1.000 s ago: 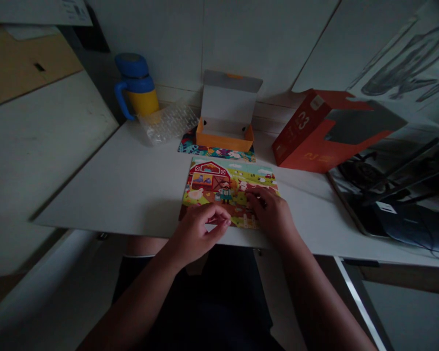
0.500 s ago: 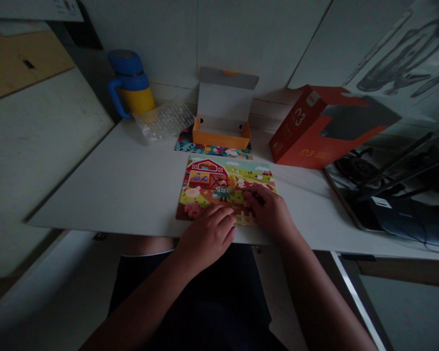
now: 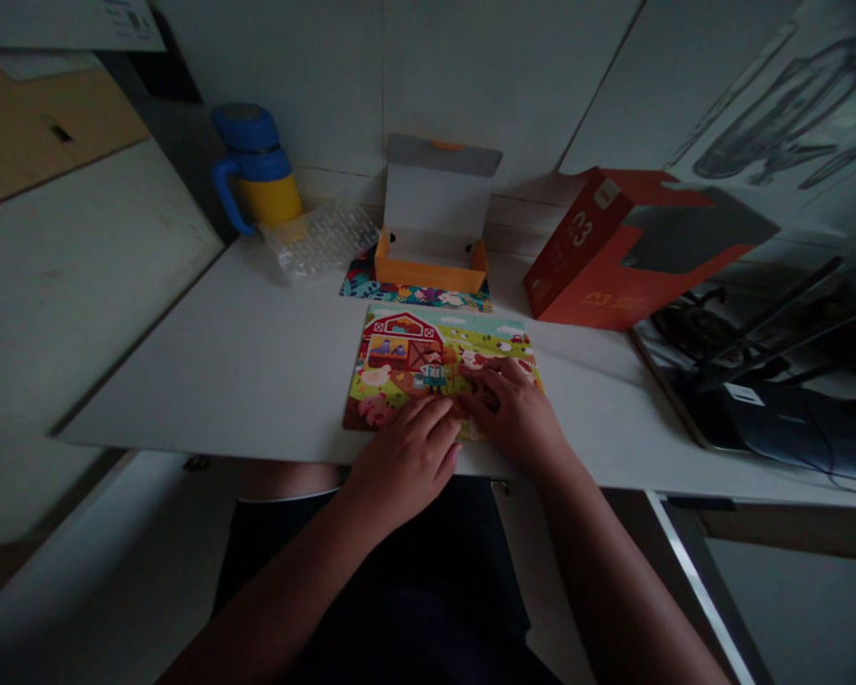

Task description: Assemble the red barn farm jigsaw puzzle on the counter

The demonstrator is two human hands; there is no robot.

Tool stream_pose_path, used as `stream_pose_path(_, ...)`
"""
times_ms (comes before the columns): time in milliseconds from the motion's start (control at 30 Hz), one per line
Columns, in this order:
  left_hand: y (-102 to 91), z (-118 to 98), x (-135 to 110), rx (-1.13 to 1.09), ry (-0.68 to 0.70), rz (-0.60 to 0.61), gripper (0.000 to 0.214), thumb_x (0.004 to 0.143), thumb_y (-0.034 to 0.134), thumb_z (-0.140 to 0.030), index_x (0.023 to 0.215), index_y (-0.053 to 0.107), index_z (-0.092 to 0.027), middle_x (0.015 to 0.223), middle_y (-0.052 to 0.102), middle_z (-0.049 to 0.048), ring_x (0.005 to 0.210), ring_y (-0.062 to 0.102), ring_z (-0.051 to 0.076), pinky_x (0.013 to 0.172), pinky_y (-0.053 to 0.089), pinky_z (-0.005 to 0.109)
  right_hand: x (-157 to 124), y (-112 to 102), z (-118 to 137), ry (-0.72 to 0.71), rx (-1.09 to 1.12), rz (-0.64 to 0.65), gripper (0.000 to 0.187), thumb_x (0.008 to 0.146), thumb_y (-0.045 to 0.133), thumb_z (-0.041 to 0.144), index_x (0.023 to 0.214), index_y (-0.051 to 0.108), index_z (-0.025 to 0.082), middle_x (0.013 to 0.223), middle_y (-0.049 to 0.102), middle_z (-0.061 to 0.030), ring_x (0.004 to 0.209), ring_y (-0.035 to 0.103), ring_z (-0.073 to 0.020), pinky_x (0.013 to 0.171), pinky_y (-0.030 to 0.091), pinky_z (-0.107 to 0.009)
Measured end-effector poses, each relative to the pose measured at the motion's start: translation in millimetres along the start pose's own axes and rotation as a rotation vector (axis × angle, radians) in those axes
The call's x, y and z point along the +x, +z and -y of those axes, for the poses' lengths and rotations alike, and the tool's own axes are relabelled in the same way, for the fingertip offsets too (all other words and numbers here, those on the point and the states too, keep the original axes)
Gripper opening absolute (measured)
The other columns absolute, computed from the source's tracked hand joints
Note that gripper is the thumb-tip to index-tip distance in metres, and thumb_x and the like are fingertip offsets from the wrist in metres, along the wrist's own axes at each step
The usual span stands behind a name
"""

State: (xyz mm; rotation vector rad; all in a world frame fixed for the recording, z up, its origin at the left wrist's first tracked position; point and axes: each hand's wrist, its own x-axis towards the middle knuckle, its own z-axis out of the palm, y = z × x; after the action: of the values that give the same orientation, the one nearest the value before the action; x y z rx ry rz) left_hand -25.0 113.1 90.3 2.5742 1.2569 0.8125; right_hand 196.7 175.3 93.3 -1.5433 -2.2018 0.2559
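A farm-scene picture puzzle (image 3: pixel 405 360) with a red barn, a farmer and a cow lies flat on the white table. My left hand (image 3: pixel 412 452) rests across its front edge, fingers laid forward over the lower part and holding nothing I can see. Over the lower right of the picture is my right hand (image 3: pixel 517 411). Its fingers are bent and spread, with the tips touching the puzzle below the cow. Both hands cover parts of the lower picture, so joins between pieces there are hidden.
Behind the puzzle an open orange box (image 3: pixel 432 272) stands on a dark patterned sheet (image 3: pixel 414 296). Bubble wrap (image 3: pixel 321 243) and a blue-and-yellow jug (image 3: pixel 261 176) are at back left. A red box (image 3: pixel 592 266) and a dark tray (image 3: pixel 685 409) occupy the right side.
My right hand has shifted slightly left, its fingertips now farther over the picture and covering more of the lower right. My left hand has stayed almost where it was.
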Motion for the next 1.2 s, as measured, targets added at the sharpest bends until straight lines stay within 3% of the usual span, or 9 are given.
stream_pose_path(333, 4.9, -1, 2, 0.041, 0.002, 0.023, 0.036, 0.109, 0.061, -0.031, 0.138, 0.065, -0.010, 0.154, 0.066, 0.0214, 0.147, 0.060, 0.038, 0.128, 0.048, 0.058, -2, -1, 4, -0.080, -0.060, 0.050, 0.032, 0.109, 0.062, 0.038, 0.133, 0.079, 0.025, 0.124, 0.076, -0.0125, 0.112, 0.072, -0.0294, 0.096, 0.057, -0.044)
stream_pose_path(500, 7.2, -1, 1, 0.039, -0.030, 0.004, 0.048, 0.108, 0.065, -0.037, 0.148, 0.061, -0.012, 0.158, 0.064, 0.0200, 0.153, 0.056, 0.037, 0.132, 0.042, 0.057, -2, 0, 6, -0.119, -0.147, 0.017, 0.032, 0.110, 0.060, 0.040, 0.130, 0.081, 0.026, 0.133, 0.077, -0.0125, 0.128, 0.064, -0.0351, 0.117, 0.046, -0.055)
stream_pose_path(733, 8.1, 1, 0, 0.149, -0.081, 0.058, 0.066, 0.112, 0.052, -0.058, 0.162, 0.054, -0.015, 0.175, 0.046, 0.0138, 0.166, 0.039, 0.033, 0.140, 0.026, 0.059, -2, 13, 0, -0.106, -0.234, 0.002, 0.049, 0.114, 0.049, 0.039, 0.159, 0.063, 0.027, 0.169, 0.057, -0.0088, 0.154, 0.051, -0.0330, 0.131, 0.032, -0.057)
stream_pose_path(1000, 11.0, 7, 6, 0.233, -0.177, 0.140, 0.071, 0.113, 0.039, -0.065, 0.170, 0.047, -0.025, 0.183, 0.030, 0.0058, 0.172, 0.025, 0.035, 0.139, 0.019, 0.071, -2, 25, -2, -0.020, -0.392, 0.030, 0.060, 0.115, 0.037, 0.042, 0.173, 0.046, 0.029, 0.180, 0.041, -0.0073, 0.166, 0.036, -0.0350, 0.133, 0.026, -0.061)
stream_pose_path(1200, 3.8, 16, 20, 0.230, -0.281, 0.218, 0.071, 0.112, 0.037, -0.068, 0.173, 0.043, -0.033, 0.185, 0.022, 0.0019, 0.173, 0.019, 0.037, 0.138, 0.018, 0.074, 3, 28, 1, 0.065, -0.448, 0.108, 0.063, 0.115, 0.034, 0.049, 0.176, 0.039, 0.032, 0.185, 0.029, -0.0050, 0.170, 0.027, -0.0361, 0.134, 0.018, -0.066)
